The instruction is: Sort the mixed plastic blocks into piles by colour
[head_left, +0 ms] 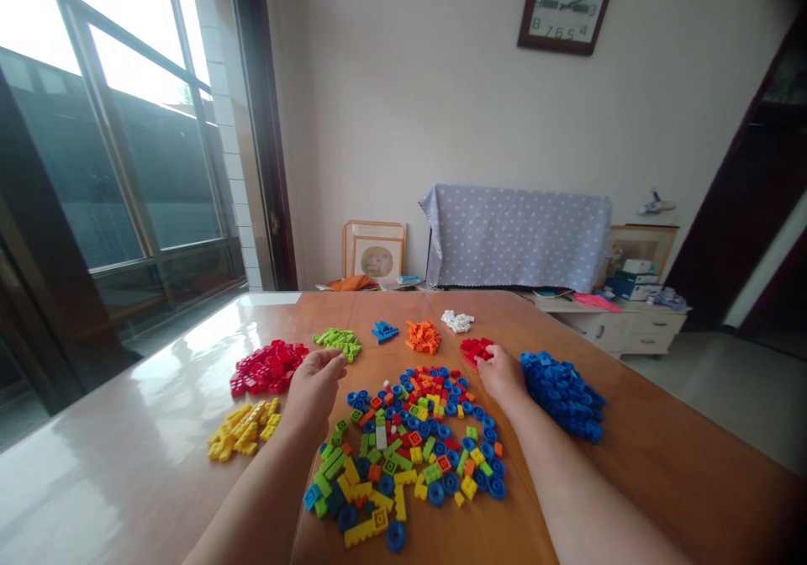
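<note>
My left hand (pixel 318 382) is closed in a pinch just in front of a pile of lime-green toy bricks (pixel 338 343); whatever its fingertips hold, if anything, is too small to make out. At the small pile of red bricks (pixel 476 350), my right hand (pixel 503 373) has its fingers pressed together and its tips touching the pile's near right side; a piece between them cannot be made out. Between my forearms spreads a mixed heap of toy bricks (pixel 414 439) in blue, green, yellow, orange and red, with round blue wheel-like pieces among them.
Sorted piles ring the heap: dark-red bricks (pixel 268 366) and yellow bricks (pixel 245 430) on the left, blue (pixel 384 332), orange (pixel 423 337) and white (pixel 457 321) at the back, a large blue pile (pixel 563 395) beside my right wrist. All lie on a glossy wooden table (pixel 656 464).
</note>
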`<state>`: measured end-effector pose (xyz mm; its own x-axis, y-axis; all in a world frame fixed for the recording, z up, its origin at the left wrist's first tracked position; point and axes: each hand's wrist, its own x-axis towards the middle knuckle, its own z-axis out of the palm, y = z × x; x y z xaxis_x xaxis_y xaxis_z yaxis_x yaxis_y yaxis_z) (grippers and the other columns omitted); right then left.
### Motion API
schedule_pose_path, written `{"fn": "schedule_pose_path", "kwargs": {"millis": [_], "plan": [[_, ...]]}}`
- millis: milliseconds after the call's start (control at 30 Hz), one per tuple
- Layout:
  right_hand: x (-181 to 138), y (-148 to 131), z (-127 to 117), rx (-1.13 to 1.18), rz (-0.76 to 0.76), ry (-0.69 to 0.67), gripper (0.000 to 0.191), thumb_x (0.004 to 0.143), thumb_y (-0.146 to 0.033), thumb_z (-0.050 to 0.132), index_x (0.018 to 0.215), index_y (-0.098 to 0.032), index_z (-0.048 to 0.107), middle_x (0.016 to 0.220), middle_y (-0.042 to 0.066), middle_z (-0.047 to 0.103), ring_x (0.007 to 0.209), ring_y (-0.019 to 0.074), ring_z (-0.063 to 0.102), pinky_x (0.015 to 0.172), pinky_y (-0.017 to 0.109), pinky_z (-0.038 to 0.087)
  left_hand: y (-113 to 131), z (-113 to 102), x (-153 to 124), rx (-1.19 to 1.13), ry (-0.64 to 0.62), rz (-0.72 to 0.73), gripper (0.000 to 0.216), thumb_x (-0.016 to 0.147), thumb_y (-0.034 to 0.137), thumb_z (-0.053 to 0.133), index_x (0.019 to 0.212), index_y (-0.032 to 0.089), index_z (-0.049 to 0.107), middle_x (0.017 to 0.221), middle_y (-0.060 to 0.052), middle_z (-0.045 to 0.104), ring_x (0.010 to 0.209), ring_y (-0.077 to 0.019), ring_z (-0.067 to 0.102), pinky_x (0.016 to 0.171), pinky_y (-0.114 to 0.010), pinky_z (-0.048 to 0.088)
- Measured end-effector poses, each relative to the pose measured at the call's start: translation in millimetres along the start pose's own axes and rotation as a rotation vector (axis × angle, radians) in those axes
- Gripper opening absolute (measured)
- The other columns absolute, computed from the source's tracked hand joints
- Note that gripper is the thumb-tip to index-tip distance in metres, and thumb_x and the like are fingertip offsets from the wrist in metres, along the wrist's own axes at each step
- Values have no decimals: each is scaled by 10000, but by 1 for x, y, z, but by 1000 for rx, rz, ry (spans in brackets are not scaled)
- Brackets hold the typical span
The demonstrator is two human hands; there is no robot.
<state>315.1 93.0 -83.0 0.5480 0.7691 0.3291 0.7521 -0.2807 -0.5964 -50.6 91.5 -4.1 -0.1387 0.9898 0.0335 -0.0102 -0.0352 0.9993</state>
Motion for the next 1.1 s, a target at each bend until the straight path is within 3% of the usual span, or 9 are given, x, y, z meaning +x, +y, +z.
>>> {"fn": "schedule_pose_path", "kwargs": {"millis": [267,633,800,1000,1100], "plan": [[-4,-5,-2,82,24,10,233,798,-225,562,1017,-200,638,826,49,739,774,189,682,642,236,453,1,3,-4,22,-9,-8,466,647,440,737,1005,149,665,970,-108,711,874,-234,653,723,-322,466],[-10,-14,-7,150,11,-14,222,790,-218,562,980,-181,672,891,80,745,785,202,678,690,266,479,-5,3,-1,31,-42,5,514,637,490,752,1007,144,664,925,-100,705,851,-230,647,702,-311,460],[-23,-32,-17,125,-162,-108,182,806,-237,537,886,-215,700,858,34,737,806,185,661,719,258,463,-1,4,-5,50,-56,7,492,652,479,741,1001,142,660,934,-107,706,861,-236,647,704,-315,459],[-45,-55,-17,104,-388,-365,309,827,-283,556,1064,-243,749,858,27,709,761,167,634,680,244,441,6,5,-11,82,-57,20,451,687,465,710,993,140,649,967,-116,706,858,-234,643,716,-324,462],[-49,-60,-15,17,-423,-404,349,830,-302,573,1136,-276,740,910,33,700,786,166,630,707,246,433,6,5,-11,105,-66,19,444,698,472,706,993,146,645,995,-117,703,882,-237,645,736,-329,466]]}}
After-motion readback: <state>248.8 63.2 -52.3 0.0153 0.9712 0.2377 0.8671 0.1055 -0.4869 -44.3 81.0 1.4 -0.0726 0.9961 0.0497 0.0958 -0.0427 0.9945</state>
